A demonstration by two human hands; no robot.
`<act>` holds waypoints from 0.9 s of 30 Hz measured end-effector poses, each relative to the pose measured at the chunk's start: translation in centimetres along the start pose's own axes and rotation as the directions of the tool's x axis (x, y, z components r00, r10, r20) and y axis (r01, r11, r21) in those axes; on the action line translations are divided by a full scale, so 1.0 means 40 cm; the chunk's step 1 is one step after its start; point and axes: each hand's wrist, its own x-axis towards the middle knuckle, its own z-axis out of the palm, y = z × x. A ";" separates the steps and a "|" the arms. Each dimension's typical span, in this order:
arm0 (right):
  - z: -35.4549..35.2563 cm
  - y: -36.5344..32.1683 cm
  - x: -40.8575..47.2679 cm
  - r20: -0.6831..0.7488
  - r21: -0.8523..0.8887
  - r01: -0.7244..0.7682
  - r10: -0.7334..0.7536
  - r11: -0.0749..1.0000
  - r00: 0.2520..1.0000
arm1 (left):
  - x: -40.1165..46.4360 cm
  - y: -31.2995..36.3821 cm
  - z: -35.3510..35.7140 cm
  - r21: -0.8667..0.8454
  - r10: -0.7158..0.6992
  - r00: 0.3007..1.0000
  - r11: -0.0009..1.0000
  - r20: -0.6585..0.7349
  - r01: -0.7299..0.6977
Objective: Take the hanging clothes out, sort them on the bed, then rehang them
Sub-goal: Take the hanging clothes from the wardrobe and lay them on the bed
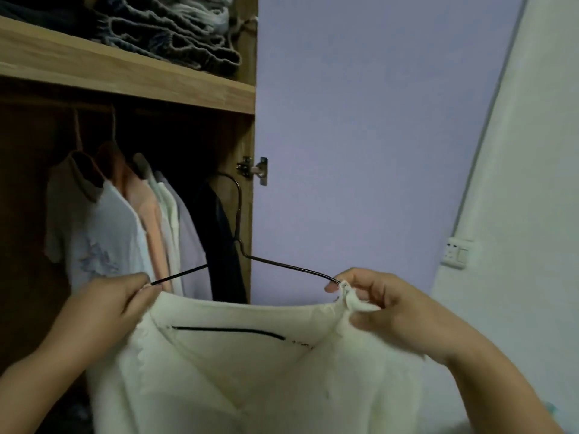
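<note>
left hand [125, 296]: lower left of the frame, fingers and thumb pinched together on the left shoulder of the cream top and the hanger tip there.
right hand [372, 300]: lower right of centre, thumb and fingers clamped on a bunched bit of the top's right shoulder where the wire bends.
cream top [250, 364]: held up across the bottom centre, in front of the open wardrobe, neckline spread between the two hands; not on the bed and not on the rail.
black wire hanger [241, 245]: one counted; hook standing up at centre frame, free of the rail, both arms running down into the shoulders; its lower bar is seen through the neck opening.
why held so: the shoulders appear to be being seated on the hanger ends, with the fabric kept taut so it cannot slip, it is judged.
wardrobe rail garments [131, 220]: centre left, about five pale shirts are counted, with one dark garment [219, 239] at the right end; the overlap makes the count uncertain.
pink hangers [112, 130]: two hooks are made out in the dark upper left.
shelf [125, 73]: upper left, one stack of folded dark clothes [163, 29] is carried on it.
hinge [253, 169]: one, on the wardrobe's edge at centre.
wall socket [456, 252]: one, at right.
step judged: rehanging, hook to be put on the rail next.
</note>
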 end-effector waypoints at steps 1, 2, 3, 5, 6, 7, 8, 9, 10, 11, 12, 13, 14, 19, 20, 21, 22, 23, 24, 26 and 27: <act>-0.013 0.007 -0.022 -0.074 -0.139 -0.027 0.017 0.990 0.997 | 0.002 0.024 0.011 -0.011 0.035 0.999 0.999 -0.025 -0.035; -0.021 0.010 -0.045 -0.149 -0.258 -0.067 0.029 0.964 0.988 | 0.005 0.049 0.019 -0.026 0.051 0.998 0.998 -0.032 -0.052; -0.025 0.010 -0.068 -0.218 -0.342 -0.108 0.033 0.933 0.975 | 0.010 0.070 0.031 -0.046 0.080 0.996 0.996 -0.042 -0.081; -0.029 0.013 -0.116 -0.351 -0.438 -0.201 0.039 0.876 0.935 | 0.032 0.109 0.053 -0.068 0.141 0.988 0.987 -0.056 -0.145; -0.029 0.014 -0.138 -0.412 -0.456 -0.258 0.054 0.852 0.909 | 0.041 0.128 0.062 -0.082 0.173 0.983 0.981 -0.058 -0.178; -0.028 0.013 -0.162 -0.465 -0.455 -0.308 0.072 0.835 0.882 | 0.050 0.145 0.072 -0.105 0.212 0.975 0.970 -0.058 -0.217; -0.028 0.012 -0.184 -0.507 -0.449 -0.348 0.086 0.823 0.857 | 0.057 0.164 0.076 -0.147 0.247 0.968 0.957 -0.046 -0.251; -0.027 0.009 -0.208 -0.541 -0.441 -0.377 0.094 0.815 0.836 | 0.060 0.183 0.082 -0.199 0.283 0.959 0.938 -0.030 -0.283; -0.025 0.008 -0.233 -0.572 -0.426 -0.398 0.099 0.813 0.814 | 0.061 0.200 0.090 -0.253 0.320 0.947 0.916 -0.008 -0.312; -0.022 0.008 -0.258 -0.605 -0.401 -0.411 0.101 0.818 0.790 | 0.061 0.216 0.102 -0.301 0.358 0.934 0.891 0.005 -0.340; -0.018 0.007 -0.285 -0.639 -0.368 -0.417 0.101 0.831 0.763 | 0.062 0.235 0.112 -0.342 0.390 0.921 0.868 0.018 -0.360; -0.014 0.005 -0.313 -0.677 -0.330 -0.417 0.096 0.847 0.730 | 0.065 0.252 0.126 -0.375 0.423 0.906 0.844 0.022 -0.385; -0.009 0.003 -0.342 -0.715 -0.297 -0.420 0.092 0.858 0.693 | 0.070 0.272 0.141 -0.400 0.457 0.889 0.818 0.019 -0.412; 0.016 0.001 -0.514 -0.879 -0.211 -0.550 0.090 0.808 0.469 | 0.058 0.424 0.197 -0.535 0.578 0.816 0.685 -0.015 -0.495; 0.022 -0.002 -0.552 -0.894 -0.208 -0.579 0.087 0.788 0.440 | 0.049 0.463 0.204 -0.566 0.598 0.801 0.652 -0.023 -0.504; 0.027 -0.005 -0.591 -0.911 -0.198 -0.610 0.085 0.767 0.403 | 0.037 0.502 0.211 -0.595 0.620 0.784 0.618 -0.034 -0.514; 0.031 -0.010 -0.631 -0.934 -0.182 -0.640 0.072 0.746 0.351 | 0.024 0.543 0.218 -0.624 0.638 0.769 0.585 -0.042 -0.518; 0.035 -0.019 -0.673 -0.951 -0.160 -0.668 0.067 0.727 0.301 | 0.011 0.585 0.225 -0.655 0.652 0.757 0.552 -0.045 -0.515; 0.041 -0.029 -0.713 -0.962 -0.141 -0.689 0.065 0.711 0.264 | -0.003 0.629 0.229 -0.687 0.667 0.743 0.521 -0.042 -0.507; 0.054 -0.053 -0.789 -0.978 -0.087 -0.720 0.077 0.689 0.191 | -0.039 0.720 0.239 -0.744 0.703 0.710 0.449 -0.048 -0.494; 0.058 -0.061 -0.831 -0.989 -0.038 -0.744 0.082 0.667 0.124 | -0.059 0.765 0.244 -0.771 0.723 0.689 0.411 -0.050 -0.487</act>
